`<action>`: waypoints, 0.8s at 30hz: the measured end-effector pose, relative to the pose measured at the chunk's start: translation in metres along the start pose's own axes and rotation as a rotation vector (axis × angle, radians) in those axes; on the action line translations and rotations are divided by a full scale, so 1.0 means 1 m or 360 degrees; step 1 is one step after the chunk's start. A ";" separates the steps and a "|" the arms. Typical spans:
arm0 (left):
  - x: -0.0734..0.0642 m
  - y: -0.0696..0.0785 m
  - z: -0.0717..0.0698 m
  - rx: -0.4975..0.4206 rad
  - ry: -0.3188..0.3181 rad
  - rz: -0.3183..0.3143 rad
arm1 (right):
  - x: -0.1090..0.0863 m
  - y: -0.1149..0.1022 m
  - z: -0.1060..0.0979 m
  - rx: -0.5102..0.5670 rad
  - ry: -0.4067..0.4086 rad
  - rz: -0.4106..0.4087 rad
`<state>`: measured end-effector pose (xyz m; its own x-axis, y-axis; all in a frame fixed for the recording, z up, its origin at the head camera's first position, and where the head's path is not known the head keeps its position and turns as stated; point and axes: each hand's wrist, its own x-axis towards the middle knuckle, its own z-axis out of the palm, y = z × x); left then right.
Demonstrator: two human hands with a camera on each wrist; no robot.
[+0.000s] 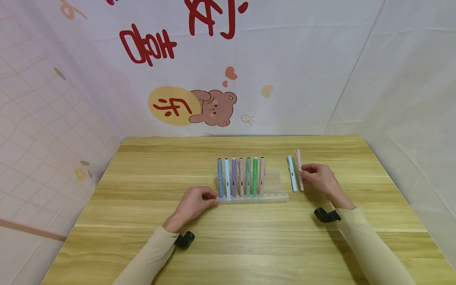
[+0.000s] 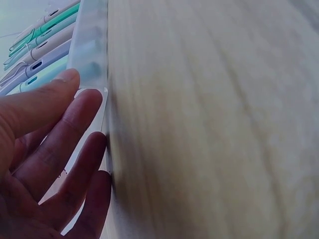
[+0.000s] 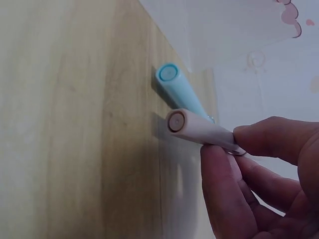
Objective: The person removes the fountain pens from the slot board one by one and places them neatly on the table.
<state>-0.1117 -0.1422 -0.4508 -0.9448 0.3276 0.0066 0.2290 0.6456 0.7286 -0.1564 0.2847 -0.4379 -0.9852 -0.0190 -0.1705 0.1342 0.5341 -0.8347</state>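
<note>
A clear pen rack (image 1: 253, 200) stands on the table with several capped pens upright in its left part, among them a blue pen (image 1: 220, 182), a purple pen (image 1: 234, 182) and a green pen (image 1: 255, 180). At its left end my left hand (image 1: 194, 202) pinches the rack's corner between thumb (image 2: 67, 79) and index finger; the other fingers spread loosely below. To the right, my right hand (image 1: 320, 179) holds a pale pink pen (image 3: 197, 128) between thumb and fingers, near its middle. Beside that pen lies a light blue pen (image 3: 183, 92) on the table.
The wooden table (image 1: 249, 245) meets a white cloth backdrop (image 1: 292, 79) with a printed bear (image 1: 215, 109) at its far edge. More cloth hangs along the left and right sides. A black wrist device (image 1: 184, 240) sits on each forearm.
</note>
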 end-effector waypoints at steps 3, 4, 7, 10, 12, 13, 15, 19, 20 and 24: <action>0.000 0.000 0.000 -0.0002 0.0002 0.0008 | 0.003 0.003 -0.002 0.0010 -0.0039 0.0020; 0.000 0.000 0.000 -0.0002 0.0001 0.0015 | 0.004 0.004 -0.002 0.0020 -0.0048 0.0032; 0.001 0.000 0.001 0.0002 0.0001 0.0028 | 0.005 0.006 -0.004 0.0052 -0.0091 0.0052; 0.000 -0.001 0.000 0.0003 0.0003 0.0030 | 0.007 0.008 -0.004 0.0078 -0.0118 0.0076; 0.000 -0.001 0.000 0.0007 0.0005 0.0031 | 0.007 0.008 -0.004 0.0083 -0.0131 0.0081; 0.000 -0.001 0.000 0.0007 0.0004 0.0029 | 0.008 0.008 -0.003 0.0083 -0.0129 0.0085; 0.000 -0.001 0.000 0.0006 0.0000 0.0024 | 0.008 0.007 -0.003 0.0085 -0.0131 0.0091; -0.001 0.000 0.000 0.0000 -0.0010 0.0009 | 0.008 0.006 -0.001 0.0086 -0.0121 0.0107; -0.001 0.000 0.000 -0.0002 -0.0009 0.0007 | 0.007 0.006 -0.001 0.0079 -0.0118 0.0107; 0.000 0.000 0.000 -0.0018 -0.0006 0.0000 | 0.008 0.005 0.000 0.0054 -0.0091 0.0119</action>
<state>-0.1114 -0.1423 -0.4508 -0.9439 0.3301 0.0040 0.2262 0.6379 0.7362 -0.1637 0.2879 -0.4437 -0.9648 -0.0288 -0.2614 0.2113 0.5071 -0.8356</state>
